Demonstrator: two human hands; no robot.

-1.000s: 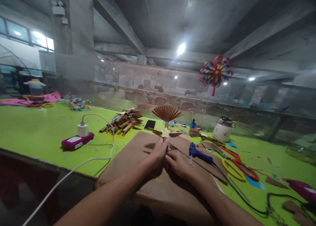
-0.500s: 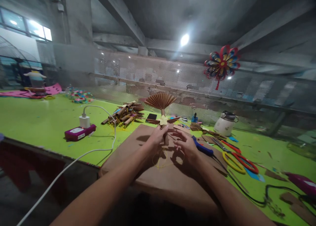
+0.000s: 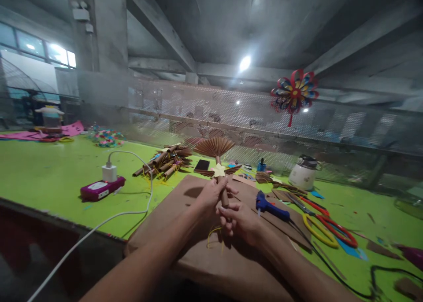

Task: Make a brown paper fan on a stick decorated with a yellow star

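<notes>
A brown paper figure with a pleated fan (image 3: 214, 148) on top and a pale yellow star (image 3: 219, 170) on its rolled tube stands upright before me. My left hand (image 3: 211, 193) is closed around the tube below the star. My right hand (image 3: 236, 220) is at the tube's lower end, thumb and fingers pinched together on a thin yellow string (image 3: 211, 237), whose loose part dangles beneath. What lies inside the right fingers is partly hidden. Under both hands lies a brown paper-covered board (image 3: 172, 214). A blue glue gun (image 3: 272, 208) rests right of my right hand.
Scissors with red and yellow handles (image 3: 320, 229) lie to the right. A bundle of paper tubes (image 3: 165, 159), a black phone (image 3: 202, 165) and a white jug (image 3: 302, 174) stand farther back. A purple power strip (image 3: 102, 188) with a white cable sits left.
My right hand has moved down and left to the tube's lower end, its fingers closing. The yellow loop has drawn in below it. My left hand still holds the tube.
</notes>
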